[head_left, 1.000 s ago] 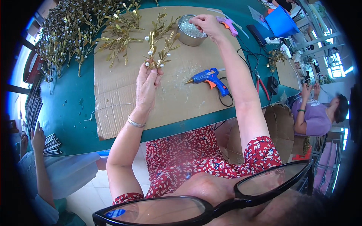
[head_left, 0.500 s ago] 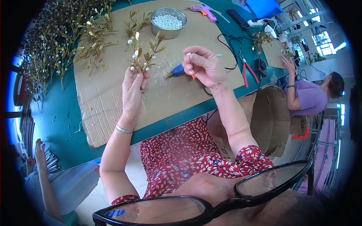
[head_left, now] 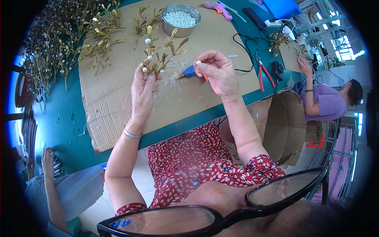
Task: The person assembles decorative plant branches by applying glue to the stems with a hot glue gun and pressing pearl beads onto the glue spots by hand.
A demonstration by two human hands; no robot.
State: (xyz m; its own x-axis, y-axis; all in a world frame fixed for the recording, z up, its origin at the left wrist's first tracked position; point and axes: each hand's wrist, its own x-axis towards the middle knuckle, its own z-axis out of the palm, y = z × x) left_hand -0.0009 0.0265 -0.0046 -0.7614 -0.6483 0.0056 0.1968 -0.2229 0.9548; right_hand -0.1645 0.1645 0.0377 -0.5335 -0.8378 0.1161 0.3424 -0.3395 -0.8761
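Observation:
My left hand (head_left: 143, 93) is closed on the base of a gold-leaved artificial sprig (head_left: 161, 59), its stems fanning upward with several white pearl beads among the leaves. To its right, my right hand (head_left: 221, 77) pinches one white pearl bead (head_left: 198, 63) between thumb and forefinger, apart from the sprig. Below that bead a blue hot glue gun (head_left: 189, 72) rests on the cardboard sheet (head_left: 114, 94), its brass nozzle pointing left; my right hand hides part of its body. A round metal tin (head_left: 181, 31) of pearl beads stands beyond the sprig.
Loose gold sprigs (head_left: 100, 43) and a large heap of beaded stems (head_left: 51, 43) cover the far left. A pink glue gun (head_left: 219, 8), black cables (head_left: 252, 51) and red-handled pliers (head_left: 265, 75) lie right. Co-workers sit at left and right (head_left: 323, 98). An open carton (head_left: 284, 122) stands below the table edge.
The sprig has tilted slightly in my left hand. My right hand still pinches the bead, with its fingers a little shifted. At lower left, a co-worker's raised hand has lowered. The whole view has shifted slightly.

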